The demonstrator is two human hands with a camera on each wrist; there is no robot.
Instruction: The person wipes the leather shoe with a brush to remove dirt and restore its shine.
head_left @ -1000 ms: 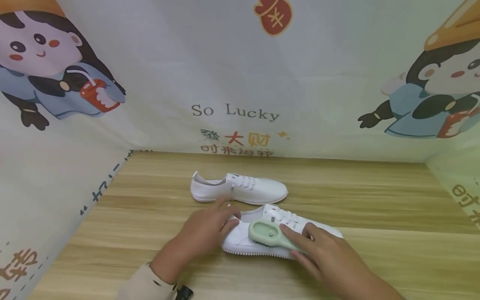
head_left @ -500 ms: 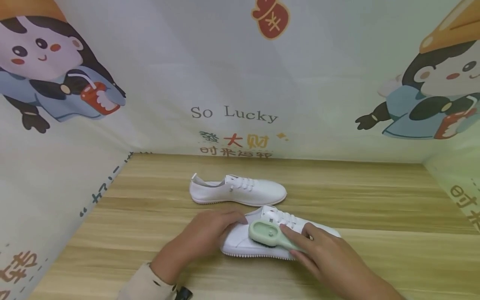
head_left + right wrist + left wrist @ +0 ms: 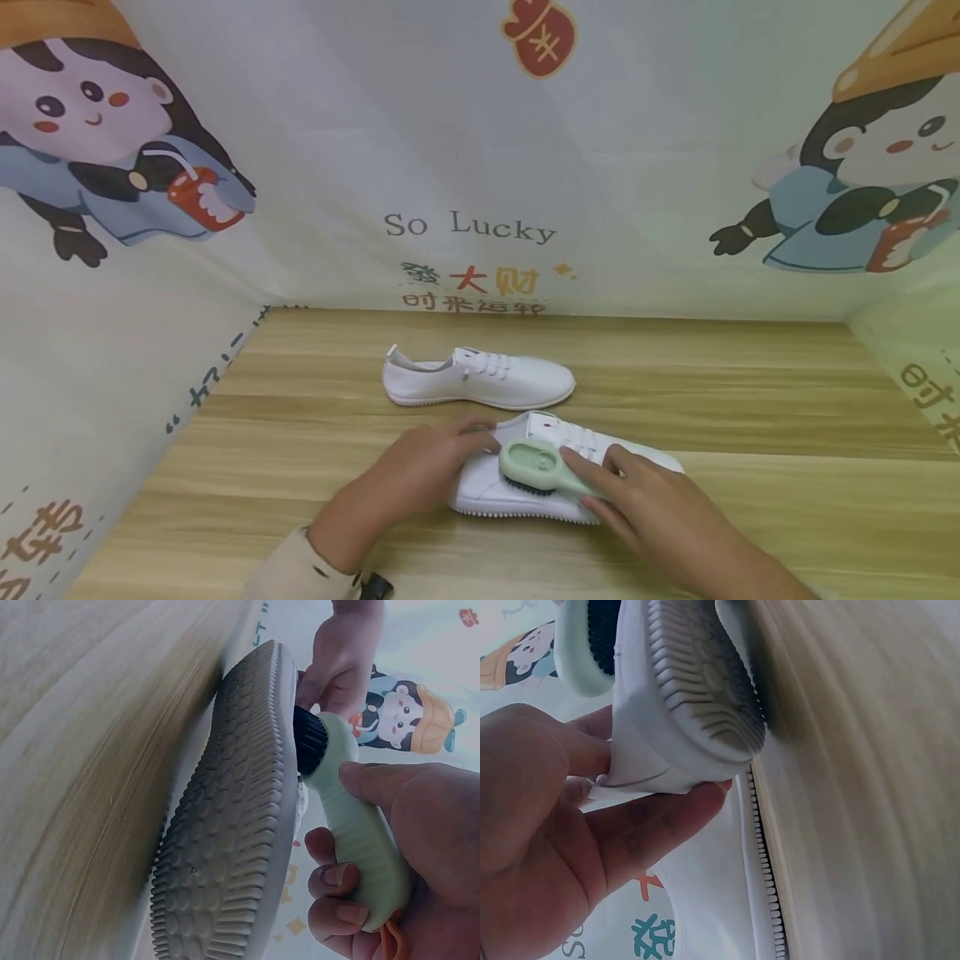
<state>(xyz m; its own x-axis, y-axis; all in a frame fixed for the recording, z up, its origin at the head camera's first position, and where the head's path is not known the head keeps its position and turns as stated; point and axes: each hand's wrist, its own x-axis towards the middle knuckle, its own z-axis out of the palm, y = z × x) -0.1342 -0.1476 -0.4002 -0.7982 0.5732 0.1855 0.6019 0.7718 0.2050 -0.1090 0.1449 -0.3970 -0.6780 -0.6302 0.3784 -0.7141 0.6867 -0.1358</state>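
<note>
I have the left hand [image 3: 420, 462] at the heel of the nearer white shoe [image 3: 480, 485], thumb and fingers pinching it there, as my left wrist feed shows. My right hand [image 3: 660, 508] is wrapped around the handle of a pale green brush [image 3: 528, 467], thumb along one side and fingers curled around the other; an orange loop [image 3: 395, 943] hangs from the handle's end.

The brush's black bristles [image 3: 309, 740] meet the side of that shoe, toward its heel end. The shoe itself sits low over the desk [image 3: 300, 400], toe pointing to my right, laces upward. It is tilted, so both wrist cameras see its ridged sole [image 3: 232, 825] on the side facing me.

Just behind it I see the other white shoe [image 3: 525, 385], upright on the wood-grain desk, its toe also to the right. A pale printed backdrop [image 3: 637, 167] rises beyond, with "So Lucky" lettering [image 3: 471, 225] and cartoon figures on it. A beige sleeve [image 3: 300, 571] covers the left forearm.
</note>
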